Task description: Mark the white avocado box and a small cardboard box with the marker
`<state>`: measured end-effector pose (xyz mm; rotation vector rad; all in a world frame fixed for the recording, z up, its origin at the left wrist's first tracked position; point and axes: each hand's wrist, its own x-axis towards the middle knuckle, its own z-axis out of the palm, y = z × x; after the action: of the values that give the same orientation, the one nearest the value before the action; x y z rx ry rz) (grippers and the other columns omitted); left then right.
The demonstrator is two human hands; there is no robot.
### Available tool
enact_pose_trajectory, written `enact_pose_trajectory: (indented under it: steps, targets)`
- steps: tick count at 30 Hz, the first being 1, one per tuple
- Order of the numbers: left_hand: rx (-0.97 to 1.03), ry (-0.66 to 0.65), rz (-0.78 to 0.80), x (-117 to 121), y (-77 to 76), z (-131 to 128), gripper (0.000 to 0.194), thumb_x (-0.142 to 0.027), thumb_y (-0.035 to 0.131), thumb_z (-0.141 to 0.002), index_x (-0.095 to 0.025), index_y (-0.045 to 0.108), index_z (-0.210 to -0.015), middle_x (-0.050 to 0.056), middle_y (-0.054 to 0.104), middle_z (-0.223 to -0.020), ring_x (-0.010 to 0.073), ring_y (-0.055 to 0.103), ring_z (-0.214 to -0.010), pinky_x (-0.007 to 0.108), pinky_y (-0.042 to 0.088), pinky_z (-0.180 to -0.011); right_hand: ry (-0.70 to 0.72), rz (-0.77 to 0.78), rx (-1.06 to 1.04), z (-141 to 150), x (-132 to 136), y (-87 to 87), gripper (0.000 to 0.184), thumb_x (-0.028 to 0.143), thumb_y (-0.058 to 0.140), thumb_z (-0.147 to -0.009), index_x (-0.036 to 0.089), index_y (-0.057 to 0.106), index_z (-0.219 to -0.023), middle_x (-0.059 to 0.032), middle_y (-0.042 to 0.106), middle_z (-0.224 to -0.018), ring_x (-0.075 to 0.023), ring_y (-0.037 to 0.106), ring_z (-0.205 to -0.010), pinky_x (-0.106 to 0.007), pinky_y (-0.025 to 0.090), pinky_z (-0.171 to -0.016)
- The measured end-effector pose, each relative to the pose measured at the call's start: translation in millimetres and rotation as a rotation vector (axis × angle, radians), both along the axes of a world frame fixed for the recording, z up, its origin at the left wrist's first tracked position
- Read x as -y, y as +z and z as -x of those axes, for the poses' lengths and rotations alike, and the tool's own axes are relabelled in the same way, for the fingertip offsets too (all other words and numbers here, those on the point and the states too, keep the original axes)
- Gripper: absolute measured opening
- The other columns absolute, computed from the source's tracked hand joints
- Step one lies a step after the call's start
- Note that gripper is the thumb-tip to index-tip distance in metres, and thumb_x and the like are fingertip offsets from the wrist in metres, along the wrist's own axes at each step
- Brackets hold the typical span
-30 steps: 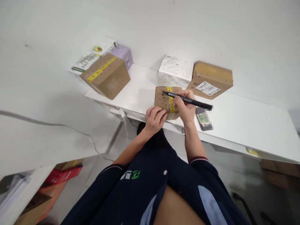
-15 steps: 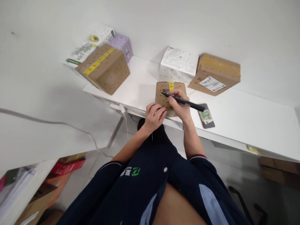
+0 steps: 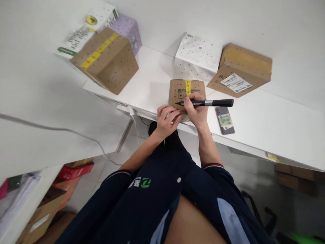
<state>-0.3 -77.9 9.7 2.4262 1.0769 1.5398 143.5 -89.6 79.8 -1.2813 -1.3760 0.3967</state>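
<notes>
A small brown cardboard box (image 3: pixel 174 92) with yellow tape and printed characters stands near the front edge of the white table. The fingers of my left hand (image 3: pixel 166 121) are curled over its near left corner, gripping it. In my right hand (image 3: pixel 198 113) is a black marker pen (image 3: pixel 219 102), lying almost level with its thin tip to the left, at the box's surface. Whether the tip touches the cardboard I cannot tell. My right hand covers the box's right side.
On the white table (image 3: pixel 279 125), a larger taped carton (image 3: pixel 119 67) stands left. A white speckled package (image 3: pixel 199 54) and a labelled carton (image 3: pixel 243 69) stand behind. A phone (image 3: pixel 224 120) lies right of my right hand. A white cable (image 3: pixel 137 132) hangs off the front edge.
The marker pen has swung from a slant to nearly level, and its tip is lower on the box. My left hand stays at the corner. The camera view has shifted slightly.
</notes>
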Motion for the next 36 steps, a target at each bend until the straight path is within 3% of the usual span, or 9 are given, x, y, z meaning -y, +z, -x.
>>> enact_pose_trajectory:
  steps: [8, 17, 23, 36]
  targets:
    - [-0.062, 0.038, 0.030, -0.9, -5.4, -1.3, 0.016, -0.036, 0.060, -0.095, -0.023, 0.068, -0.096, 0.008, 0.062, -0.095, 0.0223, 0.058, -0.101, 0.043, 0.054, -0.092, 0.027, 0.020, 0.021, -0.4, -0.6, -1.7, 0.038, 0.054, 0.056, -0.094, 0.023, 0.052, -0.073, 0.0045, 0.048, -0.069, -0.0098, 0.051, -0.064, -0.027, 0.050, -0.067]
    - [0.044, -0.040, 0.019, -1.5, -7.8, -1.0, 0.011, -0.032, 0.062, -0.094, -0.025, 0.067, -0.102, 0.007, 0.062, -0.099, 0.0223, 0.057, -0.104, 0.044, 0.051, -0.095, 0.019, 0.035, 0.075, 1.1, -0.2, 0.6, 0.034, 0.049, 0.058, -0.094, 0.023, 0.052, -0.072, 0.0052, 0.048, -0.067, -0.0091, 0.051, -0.062, -0.025, 0.048, -0.064]
    - [-0.001, -0.043, 0.083, -1.2, -8.9, 0.3, 0.013, -0.034, 0.062, -0.095, -0.025, 0.068, -0.102, 0.007, 0.062, -0.100, 0.0238, 0.057, -0.106, 0.046, 0.049, -0.097, 0.042, 0.050, 0.107, 0.4, 1.6, 3.7, 0.033, 0.046, 0.057, -0.094, 0.023, 0.049, -0.072, 0.0059, 0.048, -0.064, -0.0090, 0.049, -0.060, -0.025, 0.047, -0.062]
    - [0.047, -0.021, -0.011, -2.0, -4.6, -2.0, 0.010, -0.031, 0.064, -0.093, -0.022, 0.067, -0.098, 0.006, 0.063, -0.095, 0.0215, 0.058, -0.102, 0.042, 0.053, -0.093, 0.047, 0.001, 0.139, -1.7, -0.6, 0.8, 0.031, 0.042, 0.055, -0.097, 0.022, 0.051, -0.074, 0.0051, 0.050, -0.068, -0.0090, 0.051, -0.063, -0.026, 0.046, -0.063]
